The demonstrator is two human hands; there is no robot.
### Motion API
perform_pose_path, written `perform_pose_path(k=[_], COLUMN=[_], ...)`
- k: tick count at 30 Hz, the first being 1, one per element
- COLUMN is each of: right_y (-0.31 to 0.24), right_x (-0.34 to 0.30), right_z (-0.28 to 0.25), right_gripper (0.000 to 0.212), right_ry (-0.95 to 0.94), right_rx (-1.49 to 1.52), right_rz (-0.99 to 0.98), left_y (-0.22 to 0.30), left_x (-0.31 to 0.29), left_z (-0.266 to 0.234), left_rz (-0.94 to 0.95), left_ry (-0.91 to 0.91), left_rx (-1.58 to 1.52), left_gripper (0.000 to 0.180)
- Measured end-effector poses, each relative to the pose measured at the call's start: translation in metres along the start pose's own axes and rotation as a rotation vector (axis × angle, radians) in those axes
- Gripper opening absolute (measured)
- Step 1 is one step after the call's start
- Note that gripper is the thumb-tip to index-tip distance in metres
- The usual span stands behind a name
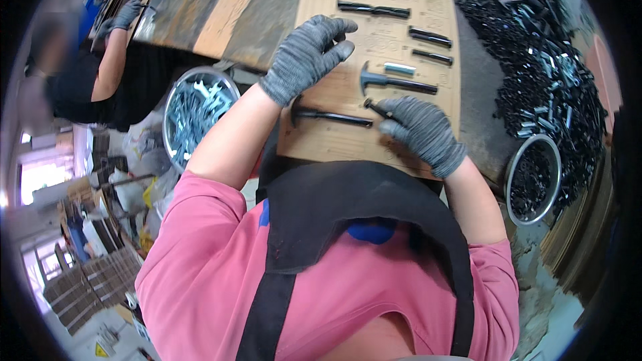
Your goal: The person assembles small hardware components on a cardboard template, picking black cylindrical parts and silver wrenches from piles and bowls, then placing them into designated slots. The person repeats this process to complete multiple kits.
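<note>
A tan board with engraved outlines lies before me on the table. My right hand, in a grey knit glove, grips a short black rod-shaped part over the board's lower right. My left hand, gloved alike, hovers at the board's left side, thumb and fingers apart with nothing in them. Between the hands lie a black-handled hammer and a small silver cylinder. Another hammer-like tool sits nearer to me. Farther up are a long black tool and two shorter black pieces.
A heap of black and silver metal parts covers the table's right. Metal bowls stand at both sides, one with wrenches, one with small black parts. A gloved co-worker works at far left.
</note>
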State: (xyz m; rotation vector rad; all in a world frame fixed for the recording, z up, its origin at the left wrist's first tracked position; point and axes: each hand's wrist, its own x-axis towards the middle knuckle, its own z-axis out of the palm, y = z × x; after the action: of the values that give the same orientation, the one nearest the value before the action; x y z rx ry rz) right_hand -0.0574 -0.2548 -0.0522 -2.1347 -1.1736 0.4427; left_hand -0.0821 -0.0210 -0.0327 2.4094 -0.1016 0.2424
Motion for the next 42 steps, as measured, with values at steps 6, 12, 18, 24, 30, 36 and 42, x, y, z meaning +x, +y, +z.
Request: perform_pose_path(k=[6, 12, 18, 24, 30, 36, 42], right_y=[-0.044, -0.031, -0.018, -0.017, -0.013, -0.013, -0.014], right_x=[0.013, -0.004, -0.026, -0.029, -0.024, -0.004, -0.004], right_z=[0.056, 0.047, 0.04, 0.044, 0.035, 0.036, 0.033], right_gripper=[0.021, 0.023, 0.015, 0.014, 0.018, 0.021, 0.022], right_ry=[-0.186, -0.1, -0.022, -0.016, 0.041, 0.079, 0.048], right_rx=[-0.319, -0.213, -0.129, -0.136, -0.051, -0.209, -0.181], right_rz=[-0.245, -0.084, 0.004, -0.005, -0.002, 0.026, 0.044], left_y=[0.008, 0.015, 0.009, 0.01, 0.011, -0.014, -0.017], left_x=[-0.093, -0.129, -0.125, -0.123, -0.121, -0.109, -0.112], left_z=[-0.019, -0.008, 0.003, 0.002, -0.007, -0.024, -0.024], left_rz=[-0.103, 0.029, 0.063, 0.081, 0.018, -0.377, -0.381], left_ry=[-0.028, -0.302, -0.303, -0.343, -0.243, -0.203, -0.237], left_rx=[-0.104, 0.315, 0.349, 0.319, 0.169, -0.096, -0.112], left_gripper=[0.031, 0.032, 0.023, 0.024, 0.028, 0.032, 0.035])
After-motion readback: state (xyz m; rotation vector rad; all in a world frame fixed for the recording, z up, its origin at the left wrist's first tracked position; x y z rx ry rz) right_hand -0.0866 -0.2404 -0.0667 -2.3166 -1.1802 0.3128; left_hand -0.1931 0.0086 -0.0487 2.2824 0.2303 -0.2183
